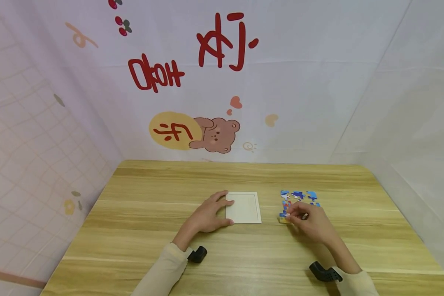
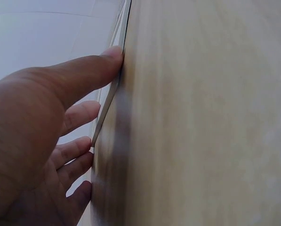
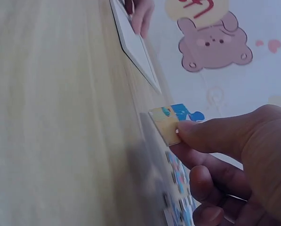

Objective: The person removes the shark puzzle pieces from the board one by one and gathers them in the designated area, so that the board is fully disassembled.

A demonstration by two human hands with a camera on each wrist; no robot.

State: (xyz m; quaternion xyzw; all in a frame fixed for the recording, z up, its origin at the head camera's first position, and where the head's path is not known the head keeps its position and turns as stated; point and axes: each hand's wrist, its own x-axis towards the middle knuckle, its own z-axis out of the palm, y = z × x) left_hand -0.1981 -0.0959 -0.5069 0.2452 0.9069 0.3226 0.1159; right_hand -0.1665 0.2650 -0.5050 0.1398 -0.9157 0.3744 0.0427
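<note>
My right hand [image 1: 310, 222] pinches a jigsaw puzzle piece [image 3: 166, 125] between thumb and index finger. The piece is yellow and blue with a rounded knob, and it is held tilted above the table in the right wrist view. Beneath and behind that hand lie several loose puzzle pieces [image 1: 298, 195] with blue and white pictures, partly covered by it. At the table's middle, a flat white puzzle tray [image 1: 243, 207] with a thin raised border shows a bare inside. My left hand [image 1: 208, 213] rests at the tray's left side, fingers spread, thumb [image 2: 113, 52] touching its near edge.
The wood-grain table [image 1: 140, 230] ends at a white cloth backdrop [image 1: 299, 74] printed with a bear and red characters. Cloth also hangs at both sides. Each wrist wears a black camera mount, such as the right wrist mount [image 1: 323, 273].
</note>
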